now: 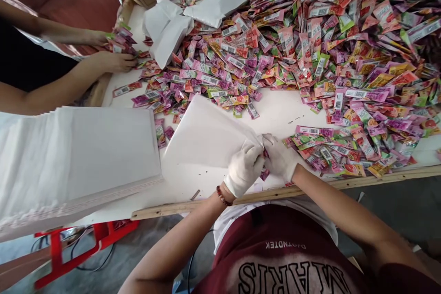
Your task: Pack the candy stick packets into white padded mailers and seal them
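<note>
A white paper-like bag (210, 138) lies flat on the table in front of me, its open end toward my hands. My left hand (245, 167), in a white glove, is closed on the edge of that bag's mouth. Right beside it, my gloved right hand (277, 154) is closed at the same mouth, its fingertips partly hidden. A bit of purple from some sachets (264, 174) shows between and below the hands; I cannot tell how many the right hand holds. Loose sachets (313, 135) lie just right of my right hand.
A large heap of colourful sachets (310, 46) covers the back and right. A stack of white bags (113, 147) lies at left, and filled-looking white bags (213, 7) rest on the heap. Another person's hands (117, 60) hold sachets at upper left. A wooden edge (193, 206) borders the table (182, 188).
</note>
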`<state>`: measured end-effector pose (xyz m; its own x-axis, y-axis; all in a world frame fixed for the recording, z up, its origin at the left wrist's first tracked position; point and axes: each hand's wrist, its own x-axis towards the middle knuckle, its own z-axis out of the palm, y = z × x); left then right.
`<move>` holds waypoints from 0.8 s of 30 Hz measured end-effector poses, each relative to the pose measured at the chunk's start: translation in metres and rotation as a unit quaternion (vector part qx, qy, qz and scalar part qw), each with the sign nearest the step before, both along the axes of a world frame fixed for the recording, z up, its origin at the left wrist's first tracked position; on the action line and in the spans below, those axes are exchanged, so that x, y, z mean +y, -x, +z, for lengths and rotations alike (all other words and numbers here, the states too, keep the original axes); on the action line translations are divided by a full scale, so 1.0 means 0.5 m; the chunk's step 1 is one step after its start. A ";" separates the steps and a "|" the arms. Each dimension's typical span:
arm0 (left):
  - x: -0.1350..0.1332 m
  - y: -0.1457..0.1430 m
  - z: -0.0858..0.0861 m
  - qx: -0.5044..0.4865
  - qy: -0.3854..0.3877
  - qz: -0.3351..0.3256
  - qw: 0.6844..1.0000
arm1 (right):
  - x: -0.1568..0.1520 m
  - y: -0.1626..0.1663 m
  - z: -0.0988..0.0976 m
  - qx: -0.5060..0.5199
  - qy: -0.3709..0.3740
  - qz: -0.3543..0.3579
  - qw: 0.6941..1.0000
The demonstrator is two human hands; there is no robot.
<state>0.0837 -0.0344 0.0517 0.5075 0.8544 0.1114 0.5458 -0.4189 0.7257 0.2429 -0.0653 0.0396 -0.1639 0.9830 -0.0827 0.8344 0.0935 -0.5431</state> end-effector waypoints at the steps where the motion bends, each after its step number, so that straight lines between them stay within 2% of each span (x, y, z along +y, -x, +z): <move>1: -0.001 -0.005 0.008 -0.027 0.034 0.005 0.999 | 0.008 0.008 0.004 -0.003 0.023 -0.015 1.000; 3: 0.006 -0.008 0.034 -0.103 0.145 0.055 0.983 | 0.026 0.011 0.031 0.050 0.078 -0.021 0.995; 5: 0.023 0.002 0.068 -0.204 0.271 0.125 0.932 | 0.040 -0.011 0.080 0.168 0.108 -0.001 0.980; 7: 0.046 0.021 0.103 -0.294 0.348 0.160 0.876 | 0.043 -0.054 0.131 0.289 0.063 -0.012 0.955; 8: 0.058 0.031 0.119 -0.327 0.363 0.162 0.857 | 0.042 -0.079 0.151 0.332 0.016 -0.049 0.942; 10: 0.080 0.042 0.143 -0.369 0.364 0.155 0.841 | 0.039 -0.120 0.171 0.378 -0.058 -0.142 0.913; 12: 0.097 0.039 0.157 -0.392 0.360 0.147 0.834 | 0.041 -0.140 0.169 0.420 -0.022 -0.182 0.889; 14: 0.108 0.023 0.165 -0.411 0.362 0.137 0.825 | 0.052 -0.137 0.158 0.476 0.079 -0.170 0.859; 16: 0.114 0.004 0.173 -0.424 0.363 0.130 0.819 | 0.068 -0.120 0.157 0.520 0.131 -0.166 0.827; 18: 0.118 -0.008 0.187 -0.429 0.356 0.124 0.821 | 0.087 -0.105 0.175 0.527 0.112 -0.167 0.826; 20: 0.125 -0.006 0.209 -0.416 0.333 0.113 0.839 | 0.104 -0.100 0.211 0.506 0.070 -0.146 0.847; 24: 0.154 0.022 0.265 -0.331 0.242 0.090 0.908 | 0.133 -0.115 0.300 0.436 0.014 -0.085 0.896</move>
<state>0.0725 0.0427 0.1842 0.3126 0.9474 -0.0693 -0.0481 0.0886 0.9949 0.3004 0.0010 0.1898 -0.0265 0.9994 -0.0201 0.0920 -0.0176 -0.9956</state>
